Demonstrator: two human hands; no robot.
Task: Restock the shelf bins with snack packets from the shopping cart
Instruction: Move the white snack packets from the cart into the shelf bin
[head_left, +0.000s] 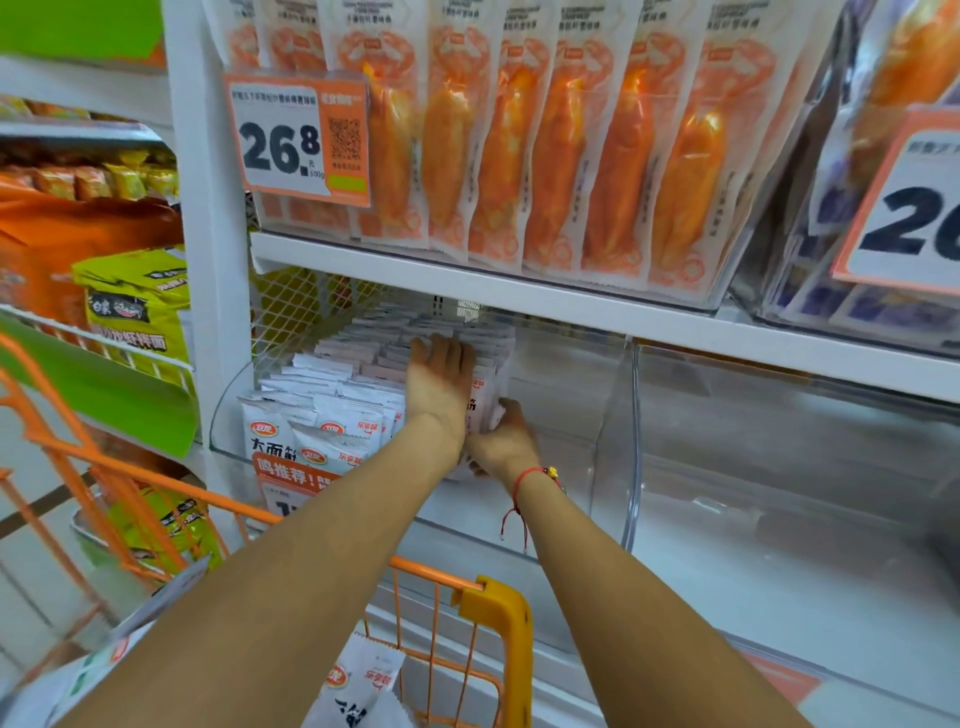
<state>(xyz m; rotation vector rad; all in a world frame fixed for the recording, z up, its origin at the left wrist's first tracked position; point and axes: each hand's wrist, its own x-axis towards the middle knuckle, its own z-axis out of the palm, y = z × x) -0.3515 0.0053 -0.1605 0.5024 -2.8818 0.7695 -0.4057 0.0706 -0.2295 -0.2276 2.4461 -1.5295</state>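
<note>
Head view. Both arms reach into the clear plastic shelf bin (618, 415) on the lower white shelf. The left hand (441, 384) lies with straight fingers flat against the right face of the upright row of white snack packets (337, 379), its grip released, pressing the row toward the left wall of the bin. The right hand (506, 441) sits just below and beside it, fingers curled round the lower edge of a small bundle of the same white packets (485, 400), grasping them against the end of the row. The right part of the bin is bare of packets.

Step in hand, as judged: seating a fresh bundle at the end of the row, the left hand squaring it.

The orange wire shopping cart (498, 613) stands close below the arms; at least one white packet with a red logo (358, 680) shows in it, so stock remains.

Next move, as judged: release the bundle only once it stands upright. The compressed row may spring back and topple rightward. Then reach down to the cart for more.
</note>
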